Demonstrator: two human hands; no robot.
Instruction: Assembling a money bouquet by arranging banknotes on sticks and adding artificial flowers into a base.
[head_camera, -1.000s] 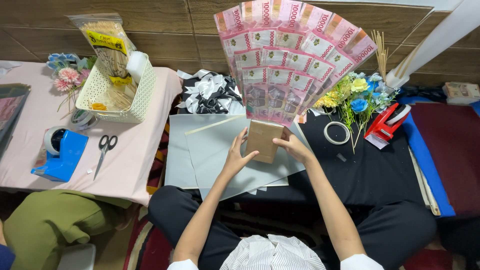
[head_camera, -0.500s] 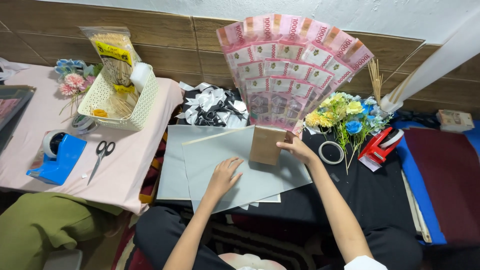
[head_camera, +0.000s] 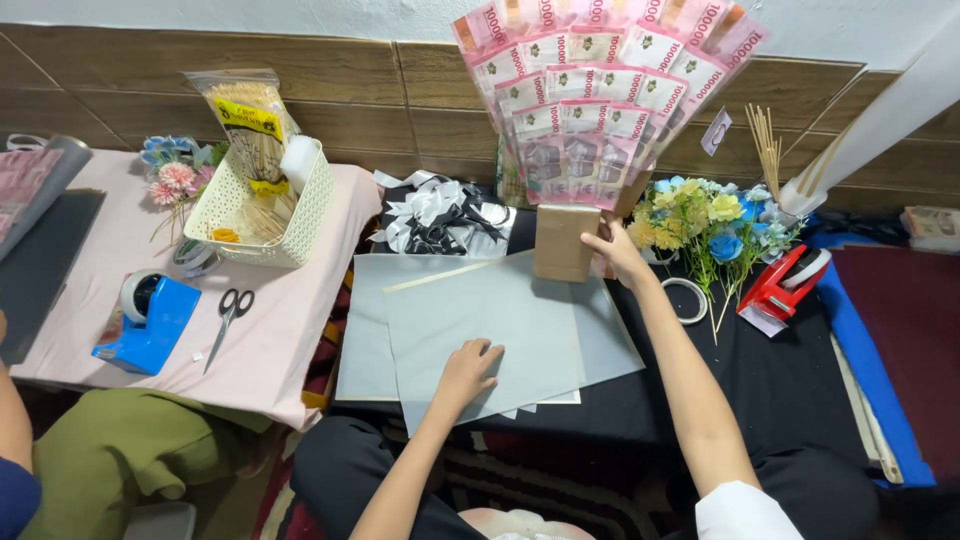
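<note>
I see the fan (head_camera: 600, 90) of pink notes standing upright on its brown box (head_camera: 563, 243), at the back edge of the grey sheets (head_camera: 500, 330) on the black table (head_camera: 780, 380). My right hand (head_camera: 612, 250) grips the box's right side, fingers curled round it, arm stretched forward. My left hand (head_camera: 468, 368) lies flat, fingers spread, pressing the sheets' near edge. The fan looks top-heavy; a loose grip could tip it onto the flowers (head_camera: 715, 220) beside it.

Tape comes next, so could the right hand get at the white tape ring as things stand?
Probably yes: the tape ring lies bare on the black cloth beside the right hand, but that hand is gripping the cardboard handle.
</note>
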